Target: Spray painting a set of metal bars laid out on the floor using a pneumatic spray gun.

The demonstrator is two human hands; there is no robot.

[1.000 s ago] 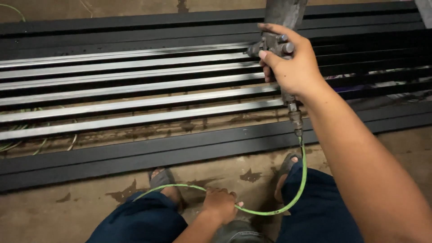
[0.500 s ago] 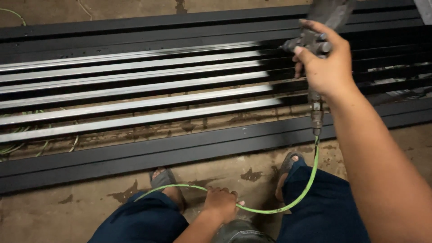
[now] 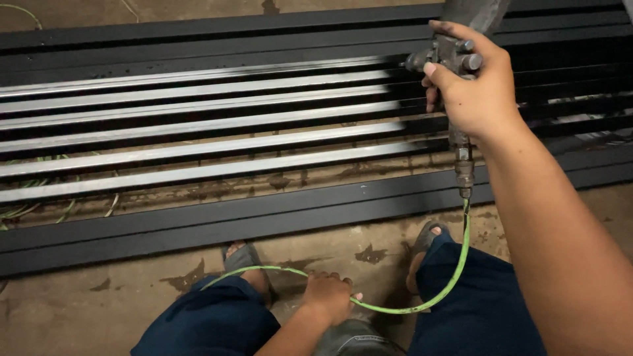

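Right hand (image 3: 475,86) was closed around the spray gun (image 3: 455,56), fingers (image 3: 430,69) wrapped on the grip near the trigger. Compared with half a second earlier, the gun had shifted left along the metal bars (image 3: 198,132). The black coat now reached about as far as the gun; bars left of it were bare silver, so most of the run looked unpainted. Left hand (image 3: 328,296) was closed loosely on the green air hose (image 3: 455,277) between the knees, above the concrete floor (image 3: 79,310). Dark outer frame rails (image 3: 198,224) looked already coated.
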